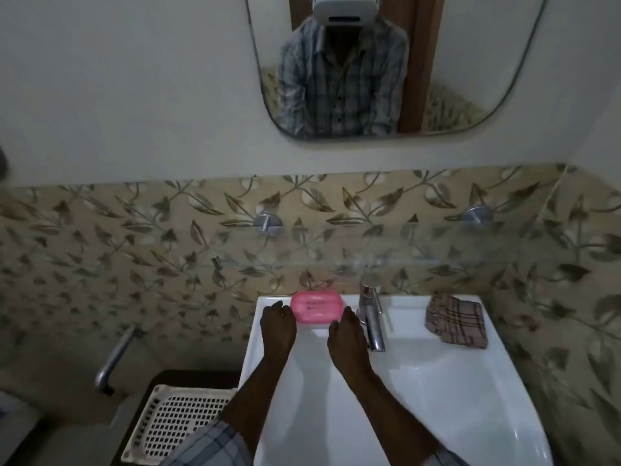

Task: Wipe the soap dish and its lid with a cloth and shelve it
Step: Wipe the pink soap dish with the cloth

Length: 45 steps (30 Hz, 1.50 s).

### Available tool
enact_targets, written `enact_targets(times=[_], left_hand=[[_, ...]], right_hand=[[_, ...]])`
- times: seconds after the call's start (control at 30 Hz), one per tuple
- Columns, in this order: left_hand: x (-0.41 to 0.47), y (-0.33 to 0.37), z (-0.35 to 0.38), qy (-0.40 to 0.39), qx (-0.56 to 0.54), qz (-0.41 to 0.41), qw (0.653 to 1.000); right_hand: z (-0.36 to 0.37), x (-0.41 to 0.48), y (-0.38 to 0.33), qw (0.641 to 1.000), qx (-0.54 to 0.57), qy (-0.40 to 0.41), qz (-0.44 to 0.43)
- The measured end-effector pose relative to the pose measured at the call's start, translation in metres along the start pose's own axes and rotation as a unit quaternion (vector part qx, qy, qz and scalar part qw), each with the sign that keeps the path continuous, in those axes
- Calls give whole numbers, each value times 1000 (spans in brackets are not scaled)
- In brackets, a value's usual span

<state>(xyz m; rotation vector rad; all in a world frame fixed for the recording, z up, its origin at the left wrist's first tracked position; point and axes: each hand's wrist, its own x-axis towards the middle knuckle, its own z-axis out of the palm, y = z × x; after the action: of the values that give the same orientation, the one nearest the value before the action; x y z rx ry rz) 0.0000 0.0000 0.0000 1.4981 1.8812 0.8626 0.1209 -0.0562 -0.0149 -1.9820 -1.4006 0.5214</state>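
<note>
Item 1: soap dish (316,307). Pink, rounded oblong, lid on; faint darker markings on the lid, too blurred to read. Sits on the back ledge of the sink (420,398), left of the tap (372,317), between the two hands.

Item 2: cloth (457,319). Brown and tan checked, folded, lying on the sink's back right corner, well apart from the dish.

Obscured or unclear: both sleeves are cut off by the lower edge. The dish's lower corners are covered by the hands, and its base cannot be told apart from its lid. Fingertips of both hands are hard to make out in the dim light.

Item 3: left hand (278,326). Back upward, fingers loosely curved at the dish's left end, touching or just beside it; a real grip cannot be told.

Item 4: right hand (346,334). Back upward, fingers relaxed at the dish's right end, touching or just beside it; it lies left of the tap.

Item 5: perforated white basket (178,422), lower left beside the sink.

Item 6: glass shelf (369,245), on the leaf-patterned tiles above the tap, nearly see-through.

Item 7: mirror (386,79), on the wall above, reflecting a person in a checked shirt.
</note>
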Motion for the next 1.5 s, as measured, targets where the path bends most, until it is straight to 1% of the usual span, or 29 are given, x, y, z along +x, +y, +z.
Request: enact_targets(times=[0.07, 0.13, 0.17, 0.3, 0.4, 0.5, 0.53, 0.6, 0.67, 0.7, 0.77, 0.83, 0.9, 0.97, 1.03, 1.1, 1.13, 1.2, 1.27, 1.3, 1.37, 1.4, 1.47, 1.5], left_hand=[[7, -2, 4, -19, 7, 4, 1000], [12, -2, 6, -37, 11, -23, 999], [13, -3, 7, -41, -5, -30, 999], [11, 1, 4, -43, -55, -66, 995], [12, 7, 3, -44, -58, -71, 995], [10, 13, 2, -31, -27, -64, 997], [8, 15, 0, -23, -19, -66, 997], [6, 17, -1, 6, -28, -70, 997], [6, 21, -5, 35, -97, -84, 991], [5, 23, -7, 49, -159, -97, 981], [1, 27, -14, 39, -300, -154, 941], [-6, 35, -28, -35, -423, -220, 878], [-11, 46, -41, -142, -501, -285, 805], [-14, 52, -50, -256, -514, -335, 747], [-19, 54, -55, -367, -508, -356, 693], [-28, 57, -56, -446, -517, -365, 633], [-32, 57, -56, -466, -515, -372, 616], [-34, 58, -53, -505, -499, -374, 597], [-34, 58, -44, -556, -462, -366, 586], [-30, 54, -49, -568, -453, -355, 588], [-28, 56, -48, -591, -435, -334, 592], [-30, 58, -47, -594, -420, -329, 602], [-34, 62, -43, -573, -415, -330, 625], [-35, 63, -40, -553, -424, -333, 635]], right_hand=[[4, 16, 0, 999, -22, -33, 22], [5, 26, 0, 998, 21, -36, 50], [6, 30, -1, 996, 34, -43, 67], [6, 34, -3, 992, 73, -22, 100], [5, 35, -7, 994, 39, -26, 103], [1, 36, -14, 996, -35, 2, 79], [-2, 36, -18, 996, -43, 14, 73], [-4, 32, -24, 996, -26, 57, 59], [-10, 30, -29, 992, 42, 103, 66], [-14, 30, -30, 986, 83, 123, 77], [-22, 29, -31, 971, 169, 145, 87], [-36, 23, -35, 955, 235, 154, 91], [-50, 15, -36, 946, 261, 161, 101], [-62, 10, -31, 945, 261, 164, 109], [-72, 5, -25, 943, 269, 156, 116], [-83, -2, -19, 948, 262, 145, 110], [-87, -6, -16, 954, 247, 139, 100], [-93, -11, -12, 962, 222, 131, 91], [-101, -15, -5, 964, 208, 141, 87], [-99, -16, -12, 965, 208, 140, 77], [-99, -18, -12, 967, 206, 138, 64], [-98, -18, -9, 967, 210, 128, 60], [-100, -16, 1, 964, 234, 108, 64], [-103, -13, 9, 960, 245, 115, 68]])
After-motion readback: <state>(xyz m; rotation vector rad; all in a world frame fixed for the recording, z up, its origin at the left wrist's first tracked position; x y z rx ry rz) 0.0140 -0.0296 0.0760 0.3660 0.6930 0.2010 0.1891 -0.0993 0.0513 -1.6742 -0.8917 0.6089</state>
